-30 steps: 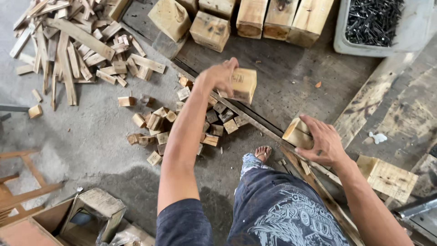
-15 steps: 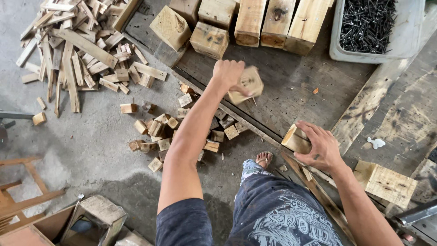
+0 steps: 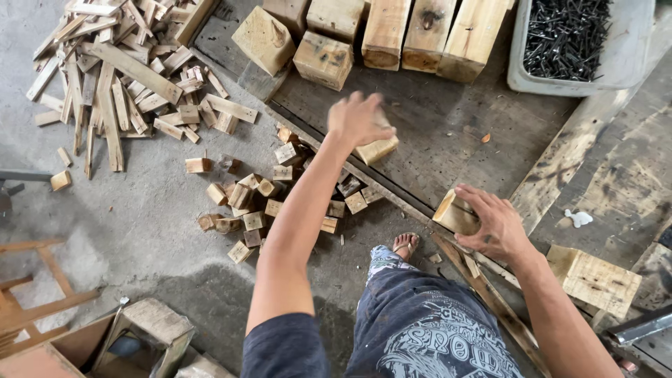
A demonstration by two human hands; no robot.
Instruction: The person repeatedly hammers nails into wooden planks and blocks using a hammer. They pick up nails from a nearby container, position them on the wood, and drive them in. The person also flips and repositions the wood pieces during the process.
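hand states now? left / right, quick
Left hand: closed on a small wooden block, held out over the dark wooden board.
Right hand: closed on another wooden block, low by the board's edge.

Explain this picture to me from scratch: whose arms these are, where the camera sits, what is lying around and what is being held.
There is no machine here. A person wears a camera on the head, so the single view looks down past their own arms to the floor.

The left hand is stretched forward, gripping a small wooden block over a dark wooden board. The right hand holds a second wooden block nearer the body.

Further out on the board stands a row of thick timber blocks, and beside them a grey tray of dark nails. On the concrete floor to the left lie a pile of thin wood strips and a scatter of small wood offcuts. A sandalled foot shows below.
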